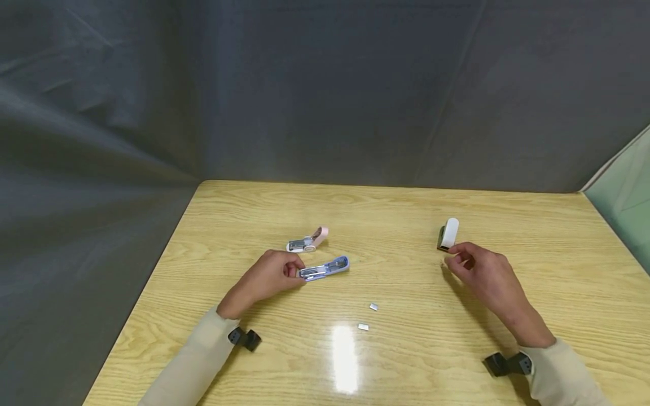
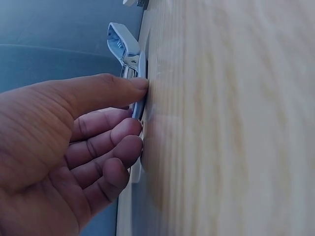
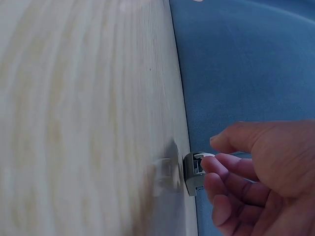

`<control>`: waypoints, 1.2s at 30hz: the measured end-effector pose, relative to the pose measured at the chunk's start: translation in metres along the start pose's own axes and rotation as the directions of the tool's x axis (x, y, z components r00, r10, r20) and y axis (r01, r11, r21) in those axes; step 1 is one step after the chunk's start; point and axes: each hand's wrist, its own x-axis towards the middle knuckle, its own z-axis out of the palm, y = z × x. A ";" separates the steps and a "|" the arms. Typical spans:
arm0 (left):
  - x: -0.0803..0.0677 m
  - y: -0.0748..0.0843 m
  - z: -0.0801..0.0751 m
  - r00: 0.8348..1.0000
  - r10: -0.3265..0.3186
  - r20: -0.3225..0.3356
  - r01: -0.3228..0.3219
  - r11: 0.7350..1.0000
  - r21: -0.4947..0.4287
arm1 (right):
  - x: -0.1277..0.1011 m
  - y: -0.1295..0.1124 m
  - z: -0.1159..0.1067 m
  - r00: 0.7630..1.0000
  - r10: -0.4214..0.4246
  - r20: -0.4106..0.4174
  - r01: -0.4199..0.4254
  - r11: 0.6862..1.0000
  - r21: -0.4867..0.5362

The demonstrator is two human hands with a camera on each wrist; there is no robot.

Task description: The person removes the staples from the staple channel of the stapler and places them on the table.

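A blue stapler (image 1: 325, 268) lies open on the wooden table (image 1: 406, 361), its metal tray facing up. My left hand (image 1: 297, 270) pinches its near end between thumb and curled fingers; the left wrist view shows the thumb (image 2: 133, 84) on the metal of this blue stapler (image 2: 123, 44). A white stapler (image 1: 448, 234) stands on end at the right. Just in front of it, my right hand (image 1: 453, 259) has loosely curled fingers. In the right wrist view an index fingertip (image 3: 209, 164) touches the white stapler (image 3: 194, 173), with the thumb apart from it.
A pink stapler (image 1: 307, 242) lies open just behind the blue one. Two small staple strips (image 1: 373, 307) (image 1: 363, 326) lie near the table's middle front. A grey cloth backdrop (image 1: 325, 84) hangs behind the table and at its left.
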 end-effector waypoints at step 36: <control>0.070 0.091 0.029 0.975 0.219 0.031 -0.221 0.961 0.167 | 0.012 0.020 -0.006 0.987 0.157 0.034 -0.158 0.987 0.017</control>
